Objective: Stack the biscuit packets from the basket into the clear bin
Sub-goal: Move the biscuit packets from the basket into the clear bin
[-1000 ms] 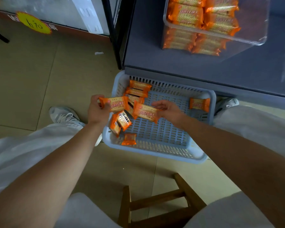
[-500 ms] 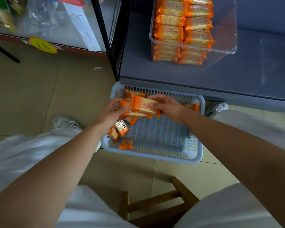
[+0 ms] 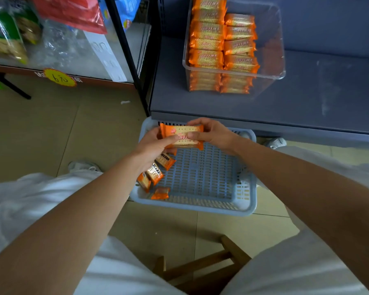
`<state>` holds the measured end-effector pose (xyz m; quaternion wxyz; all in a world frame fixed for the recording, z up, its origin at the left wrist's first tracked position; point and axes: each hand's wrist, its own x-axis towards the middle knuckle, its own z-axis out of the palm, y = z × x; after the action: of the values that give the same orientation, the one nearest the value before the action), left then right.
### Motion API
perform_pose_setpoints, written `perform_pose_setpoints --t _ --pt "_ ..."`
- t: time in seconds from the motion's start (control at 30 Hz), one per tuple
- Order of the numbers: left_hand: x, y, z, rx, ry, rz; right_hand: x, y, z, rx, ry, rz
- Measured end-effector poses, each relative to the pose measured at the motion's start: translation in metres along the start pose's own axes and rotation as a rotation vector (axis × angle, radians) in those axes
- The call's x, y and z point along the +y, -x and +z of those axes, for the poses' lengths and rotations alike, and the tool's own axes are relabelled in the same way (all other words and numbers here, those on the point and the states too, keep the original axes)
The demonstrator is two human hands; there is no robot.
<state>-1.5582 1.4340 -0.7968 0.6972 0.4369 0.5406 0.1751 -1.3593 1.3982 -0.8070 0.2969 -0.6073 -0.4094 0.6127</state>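
Beige floor tiles [image 3: 51,135], smooth and dull, are laid in large squares with thin grout lines. A basket [image 3: 200,206] is set on them, against a low grey shelf [image 3: 307,99] with a matt, lightly scuffed top. The basket is made of pale blue plastic, rectangular with rounded corners, and its base and walls are pierced by rows of small slots. A clear bin [image 3: 273,50] of hard, glossy plastic is placed on the shelf. Its left part is filled with stacked packets [image 3: 207,43] in two neat columns, which are seen from above and through the front wall. To the left, a black metal post [image 3: 126,50] of a neighbouring rack is seen, with bagged goods behind it and a round yellow price tag [image 3: 59,77] on the rack's lower edge.

A small pile of biscuit packets [image 3: 180,133], wrapped in shiny orange film with a pale printed middle, is held above the far left corner of the basket. Its left end is gripped by the left hand [image 3: 151,145], with fingers curled round it. Its right end is pinched by the right hand [image 3: 213,135] between thumb and fingers. Several loose packets [image 3: 156,175] are lying along the basket's left side. White trousers [image 3: 30,199] and a wooden stool [image 3: 200,267] are seen at the lower edge.
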Motion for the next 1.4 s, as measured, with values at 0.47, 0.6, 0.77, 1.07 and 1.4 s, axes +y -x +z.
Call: perform_pose_setpoints --t 0.47,0.6,0.77,1.07,1.4 --pt "0.078 -0.018 0.029 0.057 0.223 -0.021 -0.048 -0.004 -0.044 0.21 0.515 -0.445" --pt "0.11 -0.045 0.04 0.025 0.174 0.021 -0.074 -0.017 -0.077 0.234 0.479 -0.416" --pt "0.146 -0.084 0.057 0.026 0.068 0.158 -0.091 -0.047 -0.118 0.317 0.432 -0.396" --pt "0.133 -0.158 0.041 0.194 -1.071 0.544 -0.088 -0.115 -0.162 0.534 0.617 -0.328" --pt "0.116 -0.175 0.039 0.122 -1.207 0.569 -0.074 -0.149 -0.16 0.721 0.822 -0.353"
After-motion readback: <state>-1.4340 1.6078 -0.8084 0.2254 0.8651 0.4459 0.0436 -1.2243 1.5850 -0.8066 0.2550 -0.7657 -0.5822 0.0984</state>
